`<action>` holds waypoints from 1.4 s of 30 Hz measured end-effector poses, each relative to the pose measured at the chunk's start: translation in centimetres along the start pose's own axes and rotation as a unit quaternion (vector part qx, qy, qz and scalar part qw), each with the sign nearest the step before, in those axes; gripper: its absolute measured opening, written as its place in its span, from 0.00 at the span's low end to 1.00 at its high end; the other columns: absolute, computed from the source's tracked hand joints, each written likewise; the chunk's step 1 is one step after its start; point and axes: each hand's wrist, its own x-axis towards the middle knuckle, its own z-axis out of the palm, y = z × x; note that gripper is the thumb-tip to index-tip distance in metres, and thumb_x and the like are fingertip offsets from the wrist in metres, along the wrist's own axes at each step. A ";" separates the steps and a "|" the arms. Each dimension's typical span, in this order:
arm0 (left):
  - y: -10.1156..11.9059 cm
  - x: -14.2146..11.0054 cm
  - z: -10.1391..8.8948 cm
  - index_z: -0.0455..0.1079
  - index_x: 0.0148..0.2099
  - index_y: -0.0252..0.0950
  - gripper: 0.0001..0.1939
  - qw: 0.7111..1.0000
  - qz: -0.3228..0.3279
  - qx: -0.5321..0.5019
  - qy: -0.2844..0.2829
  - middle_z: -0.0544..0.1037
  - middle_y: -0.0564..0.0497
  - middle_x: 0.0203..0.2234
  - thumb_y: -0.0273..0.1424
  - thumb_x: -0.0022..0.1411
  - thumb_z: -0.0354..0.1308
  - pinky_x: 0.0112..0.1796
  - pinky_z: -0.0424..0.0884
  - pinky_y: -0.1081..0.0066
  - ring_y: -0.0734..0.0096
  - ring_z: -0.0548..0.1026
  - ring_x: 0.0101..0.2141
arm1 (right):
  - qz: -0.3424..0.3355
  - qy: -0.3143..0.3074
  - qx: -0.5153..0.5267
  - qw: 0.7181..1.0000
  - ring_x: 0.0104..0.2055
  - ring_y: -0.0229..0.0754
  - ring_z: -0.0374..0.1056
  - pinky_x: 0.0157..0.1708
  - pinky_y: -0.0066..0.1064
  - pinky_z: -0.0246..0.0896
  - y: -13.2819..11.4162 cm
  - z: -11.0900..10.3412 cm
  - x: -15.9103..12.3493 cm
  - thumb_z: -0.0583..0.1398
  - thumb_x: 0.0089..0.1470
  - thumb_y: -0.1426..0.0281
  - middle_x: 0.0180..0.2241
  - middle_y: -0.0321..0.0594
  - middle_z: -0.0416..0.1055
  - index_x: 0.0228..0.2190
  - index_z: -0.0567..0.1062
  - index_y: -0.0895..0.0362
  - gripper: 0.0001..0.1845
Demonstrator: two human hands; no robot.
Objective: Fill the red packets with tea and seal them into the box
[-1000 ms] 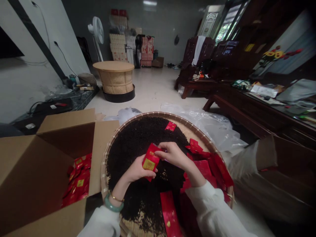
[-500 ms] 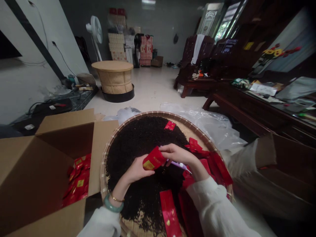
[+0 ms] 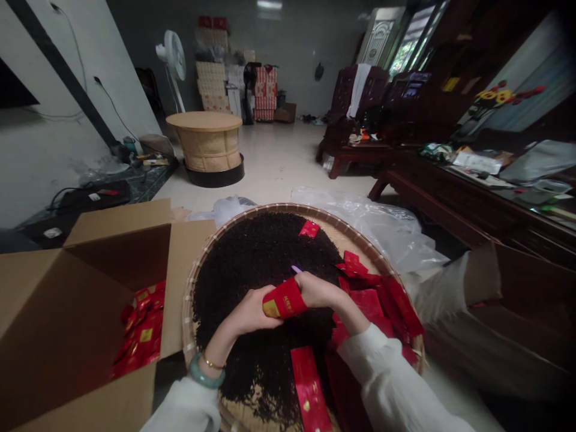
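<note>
My left hand (image 3: 253, 311) is closed round a red tea packet (image 3: 284, 300) with a gold label, which lies tilted nearly sideways above the dark loose tea leaves (image 3: 252, 258). At the packet's right end is my right hand (image 3: 317, 292), its fingers curled in and partly hidden. A slim purple tool (image 3: 296, 269) sticks out past those fingers; most of it is covered by the hand. Below, a flat red packet (image 3: 310, 387) rests on the round woven tray (image 3: 192, 288). More red packets (image 3: 369, 306) are piled on the tray's right side, and a small one (image 3: 309, 228) sits at its far edge.
Left of the tray stands an open cardboard box (image 3: 191, 252) with several red packets (image 3: 146, 330) inside. Clear plastic sheeting (image 3: 382, 222) covers floor behind the tray. A dark wooden table (image 3: 427, 192) is at right, a round wicker table (image 3: 204, 120) farther back.
The packet has turned from upright to nearly sideways, its top end swinging right and down. My right hand has shifted slightly lower, and the purple tool has swung to point up and away.
</note>
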 end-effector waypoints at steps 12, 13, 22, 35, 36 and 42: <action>-0.2 0.0 -0.3 0.71 0.33 0.32 0.14 0.998 -0.010 0.063 0.014 0.72 0.57 0.22 0.32 0.41 0.65 0.26 0.59 0.77 0.75 0.66 0.24 | 0.003 0.031 0.077 0.997 0.28 0.41 0.69 0.37 0.34 0.66 0.5 0.2 -0.2 0.63 0.41 0.64 0.21 0.32 0.73 0.20 0.77 0.60 0.10; -0.2 0.0 -0.3 0.71 0.32 0.32 0.13 0.997 -0.012 0.071 0.020 0.72 0.57 0.22 0.32 0.42 0.64 0.25 0.58 0.77 0.75 0.65 0.23 | 0.007 0.043 0.070 0.997 0.28 0.41 0.69 0.36 0.32 0.65 0.3 -0.1 -0.3 0.63 0.41 0.64 0.21 0.32 0.73 0.21 0.78 0.60 0.10; -0.3 -0.2 -0.1 0.72 0.33 0.31 0.11 0.993 0.048 0.031 0.108 0.70 0.57 0.21 0.31 0.45 0.63 0.25 0.59 0.78 0.78 0.63 0.22 | 0.023 0.150 0.058 0.987 0.22 0.35 0.64 0.22 0.24 0.58 -3.5 -2.2 -3.6 0.60 0.44 0.68 0.20 0.34 0.71 0.27 0.78 0.61 0.09; -0.8 -0.8 -0.5 0.72 0.31 0.36 0.06 0.937 0.210 0.081 0.266 0.78 0.49 0.24 0.31 0.49 0.64 0.30 0.70 0.72 0.69 0.75 0.26 | -0.150 0.205 -0.217 0.943 0.41 0.41 0.68 0.38 0.31 0.66 -9.4 -0.3 -7.0 0.60 0.55 0.67 0.42 0.43 0.70 0.44 0.73 0.54 0.14; -0.8 -0.8 -0.4 0.71 0.29 0.36 0.07 0.938 0.199 0.081 0.272 0.77 0.51 0.23 0.33 0.48 0.65 0.29 0.69 0.73 0.70 0.74 0.24 | -0.135 0.203 -0.260 0.934 0.42 0.42 0.68 0.39 0.32 0.66 -9.5 0.1 -6.6 0.60 0.55 0.66 0.42 0.44 0.69 0.45 0.73 0.54 0.15; -0.4 -0.6 0.2 0.72 0.31 0.34 0.16 0.965 0.112 -0.033 0.233 0.74 0.54 0.20 0.40 0.43 0.67 0.24 0.64 0.75 0.74 0.67 0.21 | 0.010 0.139 -0.423 0.895 0.31 0.40 0.69 0.26 0.26 0.58 -9.9 0.5 -3.8 0.62 0.53 0.64 0.32 0.41 0.70 0.35 0.74 0.57 0.09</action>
